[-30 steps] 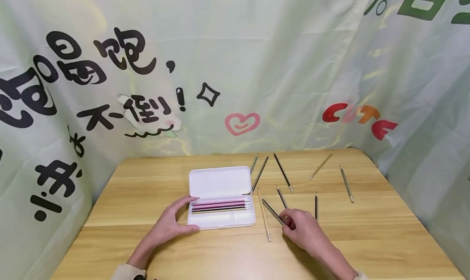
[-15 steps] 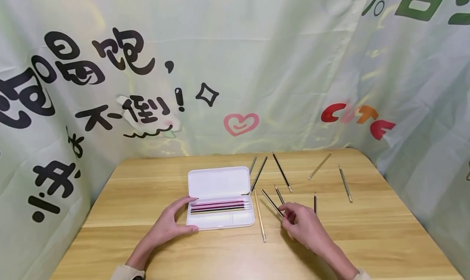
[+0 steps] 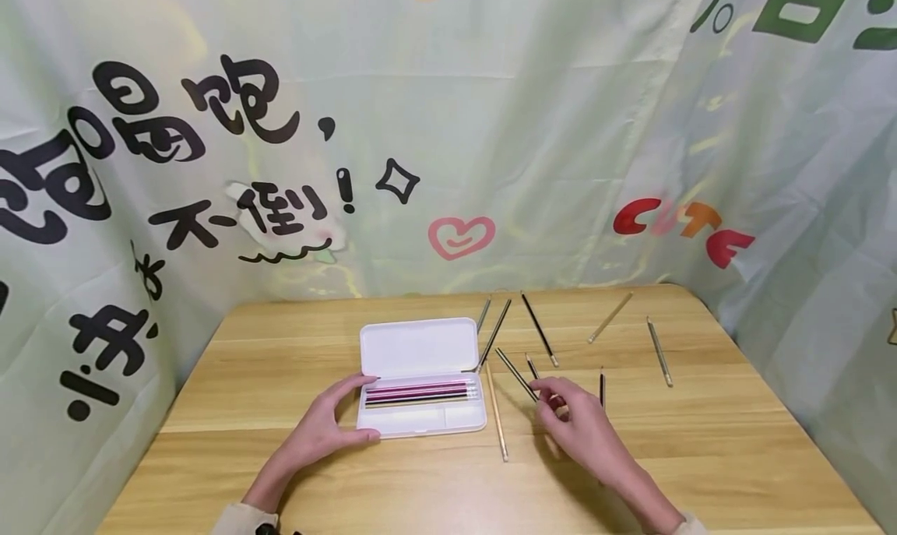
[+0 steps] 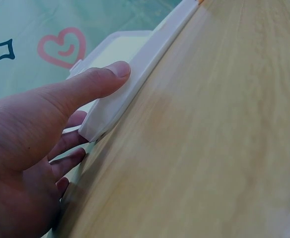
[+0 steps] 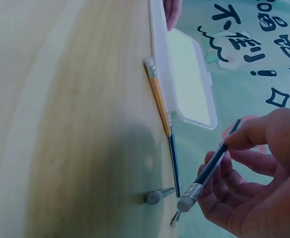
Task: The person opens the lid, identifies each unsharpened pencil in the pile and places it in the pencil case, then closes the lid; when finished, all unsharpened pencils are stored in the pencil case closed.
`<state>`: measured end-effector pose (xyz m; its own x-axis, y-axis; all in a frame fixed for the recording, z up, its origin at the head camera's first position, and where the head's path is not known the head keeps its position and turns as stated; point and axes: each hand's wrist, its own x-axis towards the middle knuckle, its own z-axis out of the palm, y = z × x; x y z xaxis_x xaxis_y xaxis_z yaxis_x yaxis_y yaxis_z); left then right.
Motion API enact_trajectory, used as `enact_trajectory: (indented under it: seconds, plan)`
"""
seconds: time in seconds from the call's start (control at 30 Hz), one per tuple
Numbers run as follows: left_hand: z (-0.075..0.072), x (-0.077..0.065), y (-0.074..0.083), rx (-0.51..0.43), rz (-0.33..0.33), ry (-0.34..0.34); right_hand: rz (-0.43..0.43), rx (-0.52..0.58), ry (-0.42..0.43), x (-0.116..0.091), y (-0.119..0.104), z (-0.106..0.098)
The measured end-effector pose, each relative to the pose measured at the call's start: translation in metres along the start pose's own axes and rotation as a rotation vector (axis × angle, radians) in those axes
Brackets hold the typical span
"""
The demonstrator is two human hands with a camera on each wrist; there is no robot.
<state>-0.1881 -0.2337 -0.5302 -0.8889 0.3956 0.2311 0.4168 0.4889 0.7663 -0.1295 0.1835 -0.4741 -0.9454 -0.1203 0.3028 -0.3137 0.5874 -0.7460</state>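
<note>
A white pencil case (image 3: 406, 422) lies open on the table with several pink, black and gold pencils (image 3: 416, 392) side by side in its back section. My left hand (image 3: 325, 427) grips the case's left end. In the left wrist view the thumb (image 4: 103, 79) presses the front wall while the fingers reach behind the end. To the right of the case, my right hand (image 3: 582, 426) pinches a dark striped pencil (image 3: 515, 373) between thumb and fingers. In the right wrist view this pencil (image 5: 212, 166) is held slanted above the table, its white eraser toward the camera.
A natural-wood pencil (image 3: 497, 418) lies just right of the case. Around the right hand are several more: dark pencils (image 3: 539, 329) toward the back, a grey one (image 3: 659, 352) and a tan one (image 3: 611, 317) farther right. A printed curtain (image 3: 546, 169) hangs behind the wooden table (image 3: 280, 348).
My right hand has lifted the dark striped pencil and moved it slightly away and up. The wood pencil beside the case has shifted a little left. My left hand stays on the case.
</note>
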Motion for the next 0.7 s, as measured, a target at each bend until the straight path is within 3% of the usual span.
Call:
enact_trajectory:
  seconds: [0.2,0.4,0.7]
  plan:
    - [0.0,0.0,0.0,-0.005,0.007,-0.004,-0.062,0.012,0.026,0.009,-0.011,0.005]
    - [-0.001,0.001,0.002,-0.003,0.004,-0.004,-0.023,0.037,-0.006,0.026,-0.027,0.016]
    - [0.0,0.001,0.002,0.006,-0.006,-0.003,-0.111,0.063,-0.153,0.055,-0.043,0.041]
